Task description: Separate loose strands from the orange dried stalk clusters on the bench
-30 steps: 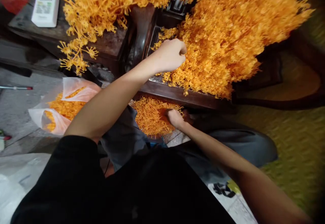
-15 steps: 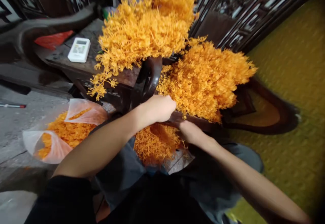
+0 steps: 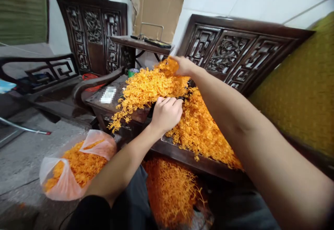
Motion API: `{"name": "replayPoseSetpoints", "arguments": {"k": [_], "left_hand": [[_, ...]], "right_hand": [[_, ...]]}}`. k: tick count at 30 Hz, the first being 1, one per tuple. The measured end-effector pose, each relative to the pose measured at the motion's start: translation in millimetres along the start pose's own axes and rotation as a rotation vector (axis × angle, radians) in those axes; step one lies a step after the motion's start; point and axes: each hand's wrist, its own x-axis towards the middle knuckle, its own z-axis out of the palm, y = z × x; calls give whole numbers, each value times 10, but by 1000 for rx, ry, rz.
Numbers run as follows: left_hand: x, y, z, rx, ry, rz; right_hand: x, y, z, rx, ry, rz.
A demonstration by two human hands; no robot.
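Note:
Up at the back of the upper pile, my right hand is closed on a clump of orange artificial flowers. My left hand is curled, knuckles up, just in front of that upper pile; whatever it grips is hidden beneath the fingers. To its right, a second heap of orange flowers spreads over the dark wooden seat, partly covered by my right forearm. Below the seat edge, between my legs, a bundle of thin orange stems shows.
A translucent bag of orange pieces stands on the floor at left. A small table holds a blurred white device and green tape. Carved chair backs line the wall, near brown cardboard.
My view has tilted up. My right hand has moved from the seat's front edge up to the back pile and taken hold of flowers there. My left hand has moved up near that pile.

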Motion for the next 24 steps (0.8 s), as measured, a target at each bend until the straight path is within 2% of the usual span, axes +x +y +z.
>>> {"name": "replayPoseSetpoints", "arguments": {"k": [2, 5, 9, 12, 14, 17, 18, 21, 22, 24], "left_hand": [[52, -102, 21, 67, 9, 0], [88, -278, 39, 192, 5, -43], [108, -509, 68, 275, -71, -216], [117, -596, 79, 267, -98, -283], [116, -613, 79, 247, -72, -298], [103, -627, 73, 192, 3, -283], [100, -633, 70, 173, 35, -282], [106, -646, 54, 131, 116, -335], [115, -642, 43, 121, 130, -361], [139, -612, 12, 112, 162, -399]], "right_hand": [[89, -9, 10, 0, -27, 49], [69, -76, 5, 14, 71, 82], [-34, -129, -71, 154, 221, -26], [-132, -166, -150, 277, 210, -129], [-241, -225, -197, 256, 193, -232], [-462, -352, -219, 118, 281, -387], [-536, -391, -205, 88, 252, -448], [-694, -476, -109, 107, 10, -599], [-718, -493, -74, 136, -32, -615], [-725, -524, -26, 204, 12, -585]]}}
